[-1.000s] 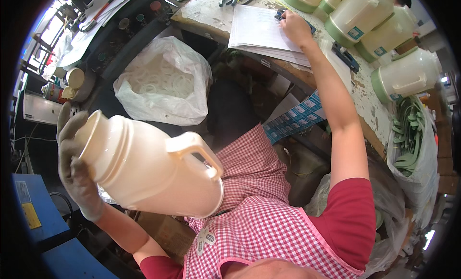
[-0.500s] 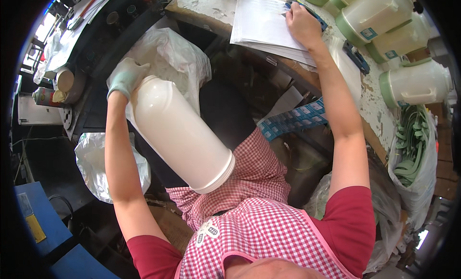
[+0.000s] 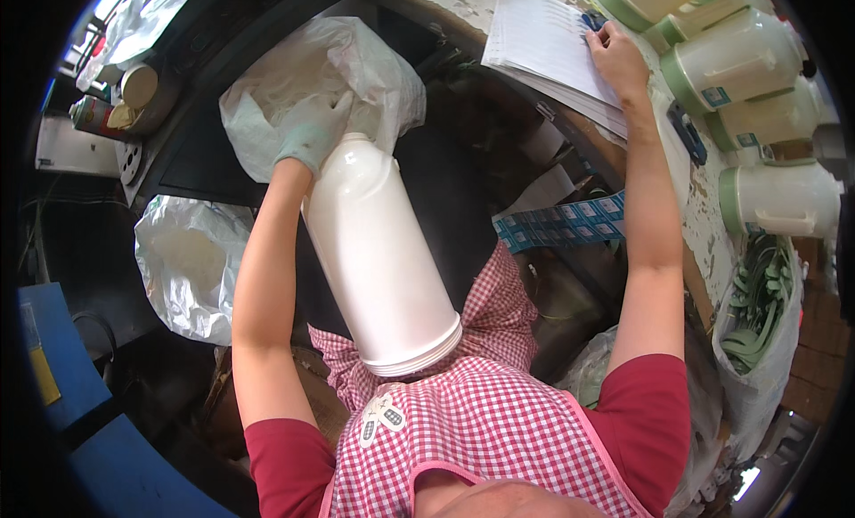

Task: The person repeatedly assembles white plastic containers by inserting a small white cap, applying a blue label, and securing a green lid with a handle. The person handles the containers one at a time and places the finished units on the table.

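Note:
A large glossy white plastic bottle body lies tilted over my lap, narrow neck pointing away and wide threaded end toward me. Beside its shoulder is my left hand in a pale green-white glove. Its thumb stretches out past the neck, and the other fingers reach into a white plastic bag of pale, clear-looking pieces; their tips blend with the contents. My bare right hand rests at the edge of a stack of white paper sheets. Its fingers are bent onto a dark blue object, mostly covered.
Several cream jugs with green bases line the worn table's right side. Another dark blue tool lies near my right forearm. A blue label strip hangs below the table edge. Green straps fill a bag; another bag stands at left.
My view has shifted, so the table appears farther right. My left hand and the bottle's neck have swung right, and the gloved fingers are now over the bag's opening. My right hand stays by the papers.

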`<state>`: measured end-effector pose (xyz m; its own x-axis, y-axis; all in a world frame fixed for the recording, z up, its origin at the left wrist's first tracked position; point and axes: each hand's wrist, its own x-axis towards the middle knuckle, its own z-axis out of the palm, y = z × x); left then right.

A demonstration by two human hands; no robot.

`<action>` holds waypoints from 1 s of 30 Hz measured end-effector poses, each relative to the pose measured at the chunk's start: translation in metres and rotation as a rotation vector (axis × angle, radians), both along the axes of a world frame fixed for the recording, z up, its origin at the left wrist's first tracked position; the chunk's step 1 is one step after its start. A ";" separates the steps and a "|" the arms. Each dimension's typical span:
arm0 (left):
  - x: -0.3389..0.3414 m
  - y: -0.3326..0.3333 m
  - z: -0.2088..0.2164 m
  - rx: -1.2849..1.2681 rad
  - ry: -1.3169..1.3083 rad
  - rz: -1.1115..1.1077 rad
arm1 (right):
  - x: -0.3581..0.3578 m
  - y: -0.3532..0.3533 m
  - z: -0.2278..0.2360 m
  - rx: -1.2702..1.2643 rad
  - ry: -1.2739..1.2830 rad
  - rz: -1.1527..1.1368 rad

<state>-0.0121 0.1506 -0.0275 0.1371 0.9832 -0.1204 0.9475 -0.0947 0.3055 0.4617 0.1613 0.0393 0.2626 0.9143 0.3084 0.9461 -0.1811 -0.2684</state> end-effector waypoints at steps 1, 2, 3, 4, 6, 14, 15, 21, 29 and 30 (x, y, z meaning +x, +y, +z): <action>0.000 -0.002 0.003 -0.016 0.006 0.019 | 0.001 -0.002 -0.001 0.002 0.004 -0.010; 0.002 -0.001 0.005 -0.032 0.011 0.037 | 0.000 -0.003 -0.004 0.037 -0.019 0.011; 0.002 0.001 0.002 -0.029 0.021 0.037 | -0.001 -0.004 -0.007 0.085 -0.046 0.043; 0.003 0.004 -0.001 -0.027 0.031 0.038 | -0.002 -0.003 -0.009 0.132 -0.074 0.075; 0.005 0.004 -0.004 -0.004 0.032 0.027 | -0.006 0.001 -0.011 0.143 -0.097 0.110; -0.023 -0.024 0.003 0.366 -0.395 0.037 | -0.012 0.006 0.006 0.051 -0.086 0.028; -0.032 -0.040 0.007 0.359 -0.521 0.098 | -0.024 -0.005 0.013 0.103 -0.053 0.007; -0.049 -0.169 0.025 0.175 -1.093 0.018 | -0.211 -0.139 0.000 -0.097 0.914 0.529; -0.035 -0.185 0.008 0.239 -1.139 0.018 | -0.281 -0.177 -0.031 -0.275 1.155 0.597; -0.033 -0.186 0.008 0.226 -1.174 0.046 | -0.283 -0.177 -0.031 -0.283 1.141 0.596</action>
<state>-0.0447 -0.0350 -0.0198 0.0118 0.9728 0.2316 0.1047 -0.2315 0.9672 0.1785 -0.0161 0.0088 -0.2167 0.9755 -0.0367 0.1680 0.0003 -0.9858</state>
